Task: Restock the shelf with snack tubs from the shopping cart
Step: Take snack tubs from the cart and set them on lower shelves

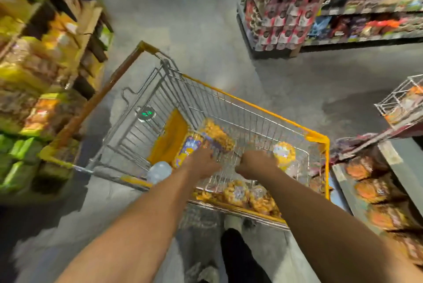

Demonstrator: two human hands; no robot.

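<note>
Left hand (pixel 201 161): reaches down into the cart, palm down, fingers spread over the near end of a tub; whether it actually grips is blurred and I cannot tell.
Right hand (pixel 256 165): also inside the cart, curled, knuckles up, just beside a round tub; whether it is closed on anything I cannot tell.
Hands to each other: near, side by side, a gap of wire mesh between them.
Long tub (pixel 214 137): clear, full of orange-yellow snacks, purple and yellow label; lies on its side in the middle of the basket, under the left fingers.
Round tub (pixel 283 153): same snacks, pale label on its lid facing up; sits towards the right side of the basket, touching or just beyond the right hand.
Near tubs (pixel 247 194): several more of the same kind, packed along the near edge of the basket, below both wrists.
Cart (pixel 251 106): silver wire, yellow rim, turned at an angle; a yellow flap (pixel 169 141) stands at the handle end, left of the long tub.
Bottle (pixel 159 171): pale, cloudy, by the cart's near left corner, beside the left forearm.
Right shelf (pixel 389 195): low, just beside the cart, holding orange-topped packs in a row.
Left shelves (pixel 41 77): yellow and green packs, blurred.
Floor (pixel 194 19): grey, bare aisle beyond the cart.
</note>
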